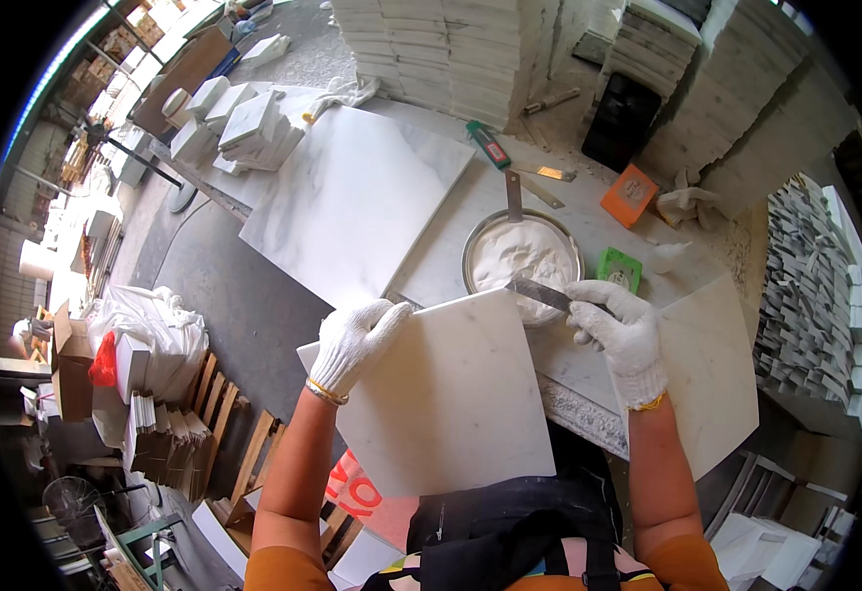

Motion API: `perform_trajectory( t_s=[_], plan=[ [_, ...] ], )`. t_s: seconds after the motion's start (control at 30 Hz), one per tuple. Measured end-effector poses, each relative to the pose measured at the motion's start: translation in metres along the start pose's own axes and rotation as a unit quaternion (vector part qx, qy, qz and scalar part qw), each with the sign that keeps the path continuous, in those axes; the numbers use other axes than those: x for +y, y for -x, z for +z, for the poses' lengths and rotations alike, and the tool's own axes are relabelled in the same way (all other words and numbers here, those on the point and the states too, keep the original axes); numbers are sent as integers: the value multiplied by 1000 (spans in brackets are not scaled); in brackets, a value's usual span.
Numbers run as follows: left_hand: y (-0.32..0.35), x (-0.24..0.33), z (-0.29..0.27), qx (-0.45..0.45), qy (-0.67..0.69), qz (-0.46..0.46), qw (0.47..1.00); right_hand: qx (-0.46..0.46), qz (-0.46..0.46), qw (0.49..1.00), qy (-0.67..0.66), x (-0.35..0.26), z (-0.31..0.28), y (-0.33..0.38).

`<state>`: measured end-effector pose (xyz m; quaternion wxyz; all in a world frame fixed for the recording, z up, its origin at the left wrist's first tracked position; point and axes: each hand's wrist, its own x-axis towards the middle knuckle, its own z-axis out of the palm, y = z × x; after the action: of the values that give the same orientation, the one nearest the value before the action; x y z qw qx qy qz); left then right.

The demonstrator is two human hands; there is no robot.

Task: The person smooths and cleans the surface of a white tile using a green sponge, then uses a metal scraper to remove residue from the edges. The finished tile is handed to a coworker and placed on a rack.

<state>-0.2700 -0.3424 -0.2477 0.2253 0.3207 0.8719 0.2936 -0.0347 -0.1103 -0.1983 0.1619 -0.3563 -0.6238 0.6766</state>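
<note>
My left hand [357, 345], in a white knit glove, grips the upper left edge of a pale marble tile [451, 404] tilted in front of my body. In my gloved right hand [620, 330] is a putty knife [549, 296], its blade tip at the tile's top right corner. Just beyond the tile sits a round metal tin of white paste [520, 258]. A second flat blade [514, 197] rests at the tin's far rim. Beside the tin on the right lie a green box [618, 269] and a small white bottle [669, 256].
A large marble slab [362, 202] lies left of the tin, with stacked small tiles [254, 128] behind it. An orange box [629, 195], green cutter [488, 144] and black phone [620, 122] lie farther back. Another tile [702, 374] sits under my right forearm. Tall slab stacks [441, 59] stand behind.
</note>
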Motion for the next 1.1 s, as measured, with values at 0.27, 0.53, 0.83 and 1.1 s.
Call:
perform_trajectory(
  t_s=[0.27, 0.53, 0.83, 1.1],
  plan=[
    [0, -1, 1, -2, 1, -1, 1000, 4, 4, 1000, 30, 11, -3, -1],
    [1, -4, -2, 0, 3, -11, 1000, 48, -39, 995, 75, 15, -13, 0],
    [-1, -4, 2, 17, 6, 25, 1000, 70, -140, 949, 275, 11, -8, -3],
    [-1, -1, 3, 22, 30, 50, 998, 328, -140, 897, 262, 41, -106, -33]
  ],
)
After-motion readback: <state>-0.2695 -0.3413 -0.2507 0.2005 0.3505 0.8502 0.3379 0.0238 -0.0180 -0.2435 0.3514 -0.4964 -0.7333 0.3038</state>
